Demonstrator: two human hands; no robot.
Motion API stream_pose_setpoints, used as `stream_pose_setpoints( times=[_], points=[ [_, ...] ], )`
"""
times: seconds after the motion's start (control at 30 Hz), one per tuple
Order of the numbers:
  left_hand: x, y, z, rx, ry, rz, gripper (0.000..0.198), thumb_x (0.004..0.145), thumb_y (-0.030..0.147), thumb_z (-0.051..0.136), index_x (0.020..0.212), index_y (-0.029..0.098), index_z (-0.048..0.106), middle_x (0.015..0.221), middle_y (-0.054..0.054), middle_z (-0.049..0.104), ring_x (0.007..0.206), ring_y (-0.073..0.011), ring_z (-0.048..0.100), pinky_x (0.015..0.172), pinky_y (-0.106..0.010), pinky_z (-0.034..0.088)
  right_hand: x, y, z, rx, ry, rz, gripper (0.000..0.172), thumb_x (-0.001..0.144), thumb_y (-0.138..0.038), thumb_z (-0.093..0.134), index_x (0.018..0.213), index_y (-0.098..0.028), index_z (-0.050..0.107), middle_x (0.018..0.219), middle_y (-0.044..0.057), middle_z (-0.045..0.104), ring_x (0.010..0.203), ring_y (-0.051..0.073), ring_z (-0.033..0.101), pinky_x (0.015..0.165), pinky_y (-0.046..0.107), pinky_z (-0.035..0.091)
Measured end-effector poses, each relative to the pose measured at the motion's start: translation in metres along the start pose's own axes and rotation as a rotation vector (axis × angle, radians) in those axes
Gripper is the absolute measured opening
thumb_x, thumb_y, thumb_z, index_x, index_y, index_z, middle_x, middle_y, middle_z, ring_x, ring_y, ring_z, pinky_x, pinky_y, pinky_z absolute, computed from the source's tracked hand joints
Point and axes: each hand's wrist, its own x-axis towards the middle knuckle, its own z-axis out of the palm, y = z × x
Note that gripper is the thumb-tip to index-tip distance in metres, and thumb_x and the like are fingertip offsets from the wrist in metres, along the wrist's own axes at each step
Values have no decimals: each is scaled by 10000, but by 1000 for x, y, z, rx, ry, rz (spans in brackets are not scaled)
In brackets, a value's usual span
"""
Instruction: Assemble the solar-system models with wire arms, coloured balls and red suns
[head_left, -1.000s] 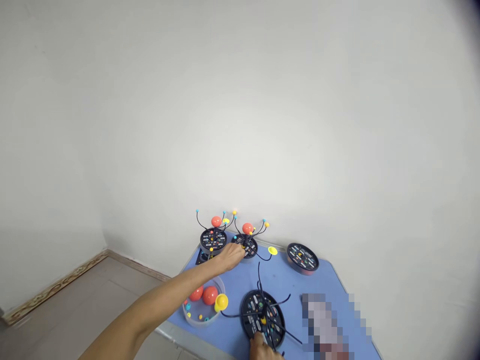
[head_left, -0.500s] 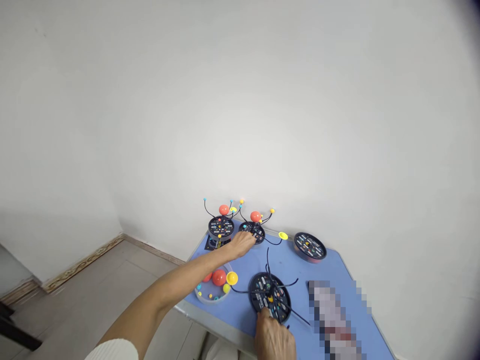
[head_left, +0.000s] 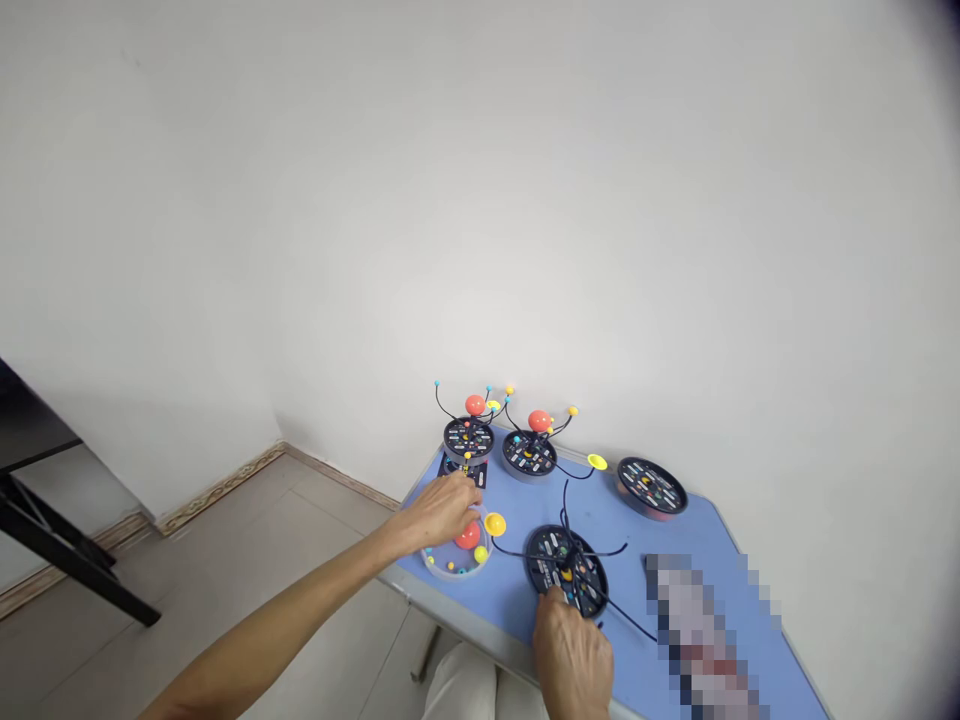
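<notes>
As the right grip clamps the near rim of the black base on the counter, the left grip hangs half-curled over the clear tub, any catch hidden! Probably light, stiff plastic, that base: take the rim, spare those thin stalks.

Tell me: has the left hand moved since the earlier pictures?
Yes: against the blue table, the left hand has moved left and toward the near edge, to the clear tub.
</notes>
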Motion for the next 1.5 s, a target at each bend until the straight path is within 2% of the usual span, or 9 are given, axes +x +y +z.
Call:
stream_pose_setpoints(
  times=[0.17, 0.4, 0.63, 0.87, 0.97, 1.07, 1.3, 1.4, 1.5],
  points=[
    [-25, -3, 13, 75, -33, 15, 143, 860, 99, 569, 886, 177, 686, 966, -89, 662, 1000, -264, 546, 855, -349, 443, -4, -1, -2, -22, 27, -26, 237, 957, -87, 475, 872, -119, 694, 584, 99, 737, 554, 252, 746, 456, 254, 475],
    [-30, 0, 25, 6, 42, 125, 93, 858, 135, 655, 930, 182, 690, 1252, -100, 585, 1203, -274, 464, 994, -379, 415, -21, -2, 9, 20, 152, -137, 239, 973, -162, 475, 832, -191, 667, 578, 48, 718, 492, 204, 715, 400, 227, 372],
    [-20, 1, 39, -22, 0, 145, 138, 828, 175, 703, 947, 235, 735, 1148, -77, 602, 1157, -272, 508, 1008, -418, 393, -32, -14, 10, 64, 169, -148, 206, 947, -154, 525, 783, -217, 632, 638, -5, 717, 528, 146, 714, 421, 213, 340],
    [-17, -1, 32, -71, -85, 126, 130, 851, 122, 623, 911, 204, 704, 1136, -72, 630, 1145, -260, 532, 1006, -380, 401, -39, -13, 20, 44, 183, -149, 202, 912, -133, 566, 731, -216, 601, 606, -11, 697, 493, 162, 697, 407, 216, 330],
    [-18, -8, 24, -96, -105, 125, 215, 818, 83, 618, 987, 211, 651, 1226, -52, 609, 1165, -238, 528, 992, -339, 419, -42, -11, 24, 49, 191, -142, 202, 909, -140, 566, 723, -216, 593, 603, -12, 694, 484, 160, 693, 406, 213, 331],
    [-19, -15, 18, -112, -121, 121, 290, 803, 59, 618, 1043, 220, 612, 1200, -36, 618, 1125, -217, 548, 965, -319, 436, -43, -10, 26, 52, 186, -144, 202, 903, -133, 571, 719, -214, 592, 610, -13, 695, 491, 160, 696, 415, 209, 344],
    [-19, -12, 23, -108, -154, 162, 161, 830, 113, 673, 938, 232, 687, 1164, -41, 604, 1162, -235, 532, 1008, -338, 397, -42, -11, 26, 65, 153, -153, 205, 906, -130, 577, 724, -214, 616, 623, -20, 693, 508, 158, 703, 416, 228, 344],
    [-16, -8, 27, -123, -142, 168, 110, 883, 153, 636, 898, 236, 706, 1072, -33, 619, 1114, -216, 550, 1001, -330, 395, -42, -11, 26, 67, 145, -150, 215, 913, -128, 557, 729, -216, 621, 616, -18, 687, 514, 157, 703, 421, 232, 342],
    [-16, -7, 25, -154, -109, 153, 146, 918, 148, 567, 909, 215, 696, 1148, -51, 610, 1127, -211, 544, 993, -326, 408, -43, -9, 25, 78, 143, -146, 222, 913, -120, 544, 730, -218, 622, 609, -13, 684, 533, 157, 705, 438, 226, 345]
  ],
)
